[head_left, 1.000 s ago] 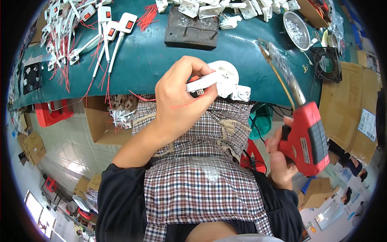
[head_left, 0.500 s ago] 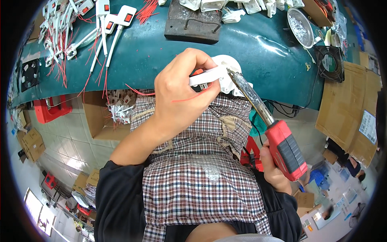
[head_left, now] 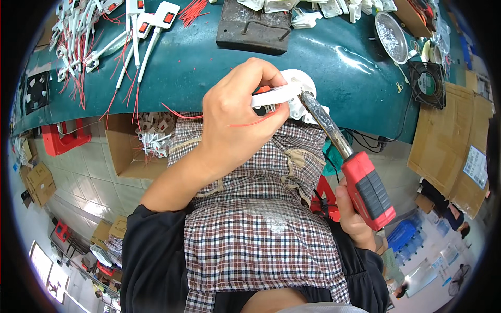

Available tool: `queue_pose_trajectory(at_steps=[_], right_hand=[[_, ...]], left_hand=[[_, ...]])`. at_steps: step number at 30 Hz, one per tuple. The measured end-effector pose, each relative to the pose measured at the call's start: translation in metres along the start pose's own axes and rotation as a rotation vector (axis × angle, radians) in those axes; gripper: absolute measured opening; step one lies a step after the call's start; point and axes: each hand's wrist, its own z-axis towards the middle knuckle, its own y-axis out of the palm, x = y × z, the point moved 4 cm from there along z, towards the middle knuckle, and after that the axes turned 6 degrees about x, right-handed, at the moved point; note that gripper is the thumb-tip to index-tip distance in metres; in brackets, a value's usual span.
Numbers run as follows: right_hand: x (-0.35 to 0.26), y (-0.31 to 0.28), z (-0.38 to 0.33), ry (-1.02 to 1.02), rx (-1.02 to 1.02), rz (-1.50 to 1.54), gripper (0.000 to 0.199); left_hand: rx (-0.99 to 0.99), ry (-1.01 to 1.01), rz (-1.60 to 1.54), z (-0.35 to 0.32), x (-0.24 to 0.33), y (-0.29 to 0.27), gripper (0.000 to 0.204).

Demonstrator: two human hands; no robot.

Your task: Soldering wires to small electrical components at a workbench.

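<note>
My left hand [head_left: 235, 107] pinches a white plastic switch housing [head_left: 272, 96] at the table's near edge. Something red and metal contacts show at its open side, and a thin red wire [head_left: 250, 123] lies across my fingers. White moulded plastic [head_left: 304, 78], partly round, sits just beyond the housing; whether they are joined is hidden. My right hand [head_left: 356, 219] is wrapped round the red and black handle of a soldering iron [head_left: 368, 190]. Its dark, crusted tip meets or nearly meets the right end of the housing.
Wired white switches [head_left: 155, 31] are heaped back left, beside loose red wires [head_left: 194, 13]. A metal block with a wire rest [head_left: 253, 39], white plastic parts [head_left: 308, 20], a metal dish [head_left: 391, 37] and a fan [head_left: 427, 83] stand along the back. Below left is a cardboard box [head_left: 120, 148].
The housing and both hands appear slightly further right and up in the picture, and the whole view has shifted a little. Both grips stay the same, with the iron's tip still at the housing's end.
</note>
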Motion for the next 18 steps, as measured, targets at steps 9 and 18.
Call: queue_pose_trajectory(at_steps=[9,18], right_hand=[[-0.016,-0.003,0.015,-0.182,-0.011,-0.043,0.024],[-0.015,-0.006,0.007,-0.238,0.089,-0.089,0.024]], left_hand=[[-0.006,0.029,0.027,0.002,0.002,-0.001,0.019],[0.028,-0.011,-0.034,0.002,0.0,0.0,0.024]])
